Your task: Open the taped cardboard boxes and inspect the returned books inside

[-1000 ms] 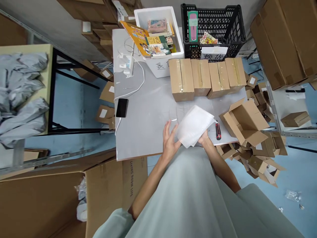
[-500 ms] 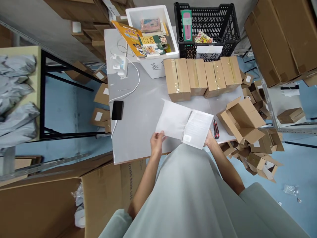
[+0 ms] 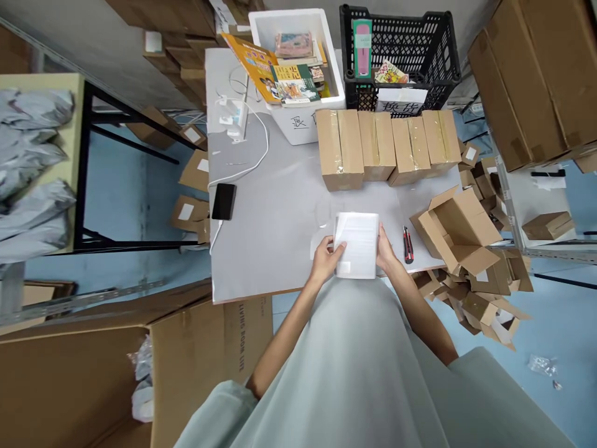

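Observation:
A flat white rectangular packet [image 3: 357, 246], apparently in translucent wrapping, lies near the table's front edge, close to my body. Faint lines like print and a small pale label show on its face. My left hand [image 3: 328, 258] grips its left side, thumb laid on top. At the right edge, my right hand [image 3: 385, 250] holds it with fingers partly hidden behind it. A clear film sticks out to the left of the packet, hard to make out. Just right of my right hand rests a red and black box cutter [image 3: 407, 244].
Several taped cardboard boxes [image 3: 340, 146] line the table's [image 3: 265, 249] back right. Behind stand a white foam bin [image 3: 298, 124] of books and a black crate [image 3: 396, 31]. An open carton [image 3: 454, 224] is at right. A phone [image 3: 224, 201] with a cable lies left.
The white sheet that was spread open is now folded over into one compact rectangle. My left hand has moved right, bringing both hands closer together.

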### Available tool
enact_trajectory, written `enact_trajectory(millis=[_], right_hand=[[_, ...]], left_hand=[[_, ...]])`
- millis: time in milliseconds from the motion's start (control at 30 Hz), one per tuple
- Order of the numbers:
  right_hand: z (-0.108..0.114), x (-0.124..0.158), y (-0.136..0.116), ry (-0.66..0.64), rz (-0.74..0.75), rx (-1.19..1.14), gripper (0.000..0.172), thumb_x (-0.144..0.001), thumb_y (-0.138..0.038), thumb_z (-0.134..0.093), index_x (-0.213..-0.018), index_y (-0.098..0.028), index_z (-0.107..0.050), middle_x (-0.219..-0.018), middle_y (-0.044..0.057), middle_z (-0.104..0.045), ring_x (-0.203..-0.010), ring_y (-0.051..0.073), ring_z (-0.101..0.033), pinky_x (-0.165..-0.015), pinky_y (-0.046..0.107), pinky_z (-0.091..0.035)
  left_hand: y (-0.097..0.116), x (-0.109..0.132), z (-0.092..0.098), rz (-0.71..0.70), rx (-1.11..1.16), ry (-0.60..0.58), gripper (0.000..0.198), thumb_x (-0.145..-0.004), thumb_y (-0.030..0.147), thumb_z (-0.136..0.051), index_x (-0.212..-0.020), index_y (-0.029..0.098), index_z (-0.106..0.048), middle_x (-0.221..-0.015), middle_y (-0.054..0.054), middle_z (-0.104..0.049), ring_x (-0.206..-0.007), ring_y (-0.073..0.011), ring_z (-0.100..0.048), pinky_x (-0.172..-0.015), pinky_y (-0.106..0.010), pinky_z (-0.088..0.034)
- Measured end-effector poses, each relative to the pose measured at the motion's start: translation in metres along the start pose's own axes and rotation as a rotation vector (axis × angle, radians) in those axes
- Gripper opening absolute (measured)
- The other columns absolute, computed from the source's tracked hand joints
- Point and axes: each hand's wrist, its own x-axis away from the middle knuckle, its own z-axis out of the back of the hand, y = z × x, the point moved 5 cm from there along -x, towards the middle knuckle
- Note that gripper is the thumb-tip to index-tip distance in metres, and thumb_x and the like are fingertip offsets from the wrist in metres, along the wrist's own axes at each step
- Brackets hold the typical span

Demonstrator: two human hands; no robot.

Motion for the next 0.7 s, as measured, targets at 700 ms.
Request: enact_trajectory(millis=[700], right_hand=[[-0.020, 0.039, -0.006, 0.207, 0.254, 0.101, 0.040, -0.081, -0.055, -0.086, -0.106, -0.025, -0.076, -0.102, 0.001, -0.083, -0.105, 0.025, -0.076, -0.091, 0.035, -0.064]], left_hand=[[0.039, 0.027, 0.007, -0.247, 0.028, -0.012, 0.038, -0.089, 0.046, -0.084, -0.120, 0.024, -0.085, -0.126, -0.012, -0.081, -0.115, -0.0288, -0.077, -0.107, -0.045, -0.061]])
